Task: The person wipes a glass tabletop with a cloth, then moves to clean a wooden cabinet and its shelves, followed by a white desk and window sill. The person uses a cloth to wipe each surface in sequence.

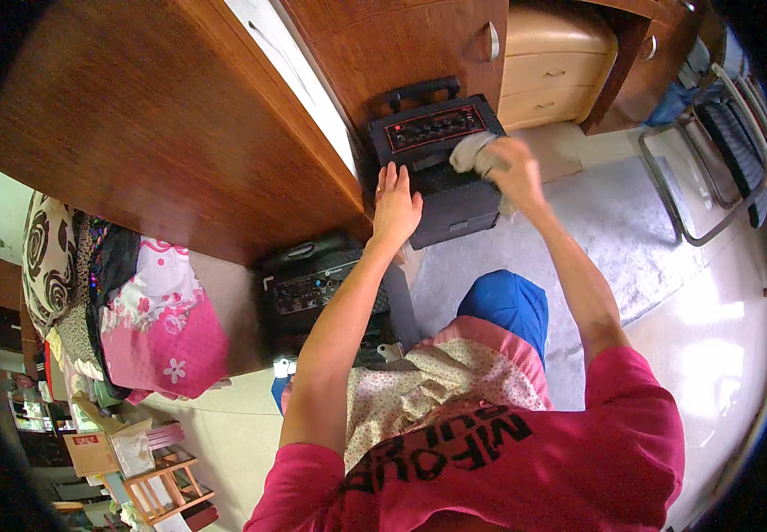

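A black speaker box (453,193) with a carry handle (423,90) and a red-edged control panel (435,128) stands before me on the floor. My left hand (396,207) lies on the speaker's left side, fingers stretched out and holding nothing. In my right hand (517,174) is a bunched pale cloth (471,153), pressed to the speaker's top near its right edge. The hand is slightly blurred. Part of the cloth hangs down by the speaker's right side. Below my left forearm sits a second black audio unit (317,287) with knobs, partly hidden by the arm.
Wooden cabinets (396,40) and a brown wooden panel (157,120) stand close behind the speakers. A grey mat (596,219) covers the floor to the right, with a metal-framed folding chair (682,219) beyond. Pink floral fabric (164,332) and a small wooden rack (164,489) are left.
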